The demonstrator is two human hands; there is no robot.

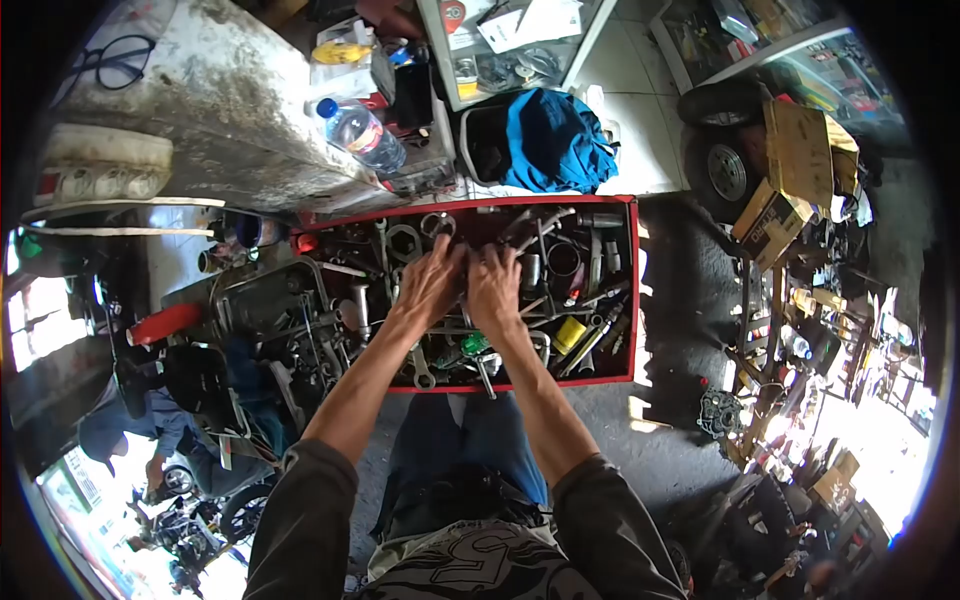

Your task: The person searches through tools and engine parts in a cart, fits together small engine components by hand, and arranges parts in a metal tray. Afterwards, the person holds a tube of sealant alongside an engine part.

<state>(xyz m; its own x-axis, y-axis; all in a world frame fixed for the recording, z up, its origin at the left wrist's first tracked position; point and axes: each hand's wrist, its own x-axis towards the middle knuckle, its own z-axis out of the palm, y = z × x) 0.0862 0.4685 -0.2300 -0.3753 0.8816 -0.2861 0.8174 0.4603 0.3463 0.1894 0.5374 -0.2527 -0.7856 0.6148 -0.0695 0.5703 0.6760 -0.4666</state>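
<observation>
The left hand [430, 284] and right hand [493, 284] reach into the red tray [634, 290], fingers bent downward; any pinch cannot be determined. Its walls presumably retain the ring wrench [421, 368], bodyward of the left fingers, and yellow cylinder [570, 334], right of both.

We stretch both arms forward, our left forearm [367, 398] slanting in from between seven and eight o'clock, our right forearm [543, 400] from five. Our left hand [430, 285] and right hand [494, 288] sit close together, backs upward, fingers bent toward twelve; shadow obscures any grip.
</observation>
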